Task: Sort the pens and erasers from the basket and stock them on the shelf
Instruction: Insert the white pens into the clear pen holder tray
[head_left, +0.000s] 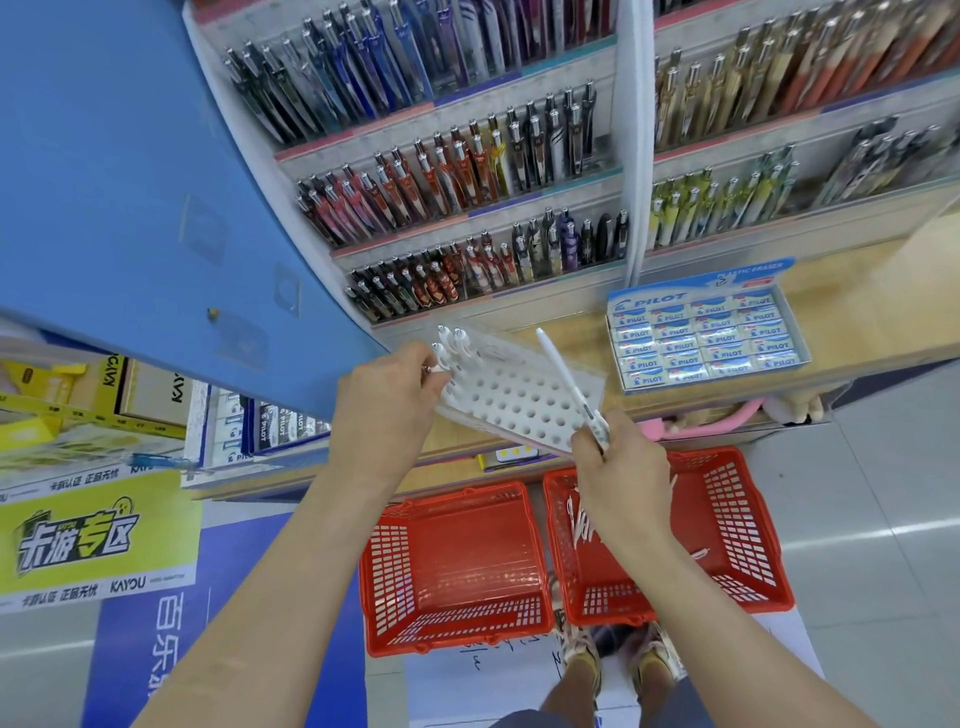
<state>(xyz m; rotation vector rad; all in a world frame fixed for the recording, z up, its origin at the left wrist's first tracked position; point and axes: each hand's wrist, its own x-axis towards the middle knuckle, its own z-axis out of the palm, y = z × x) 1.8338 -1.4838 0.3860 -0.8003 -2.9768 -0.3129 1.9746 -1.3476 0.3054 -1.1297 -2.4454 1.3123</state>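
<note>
Right hand (618, 467) pinches a white pen (566, 382) by its lower end above the holed tray (519, 402), left hand (389, 400) grips the tray's corner. Probably light and slick; I'd grab mid-barrel.

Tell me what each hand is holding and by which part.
Right hand pinches a white pen by its lower end. Left hand grips the holed rack at its left edge.

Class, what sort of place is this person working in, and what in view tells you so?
Probably a stationery shop: tiered rows of pens on display, a retail box of Pilot erasers, and red shopping baskets.
</note>
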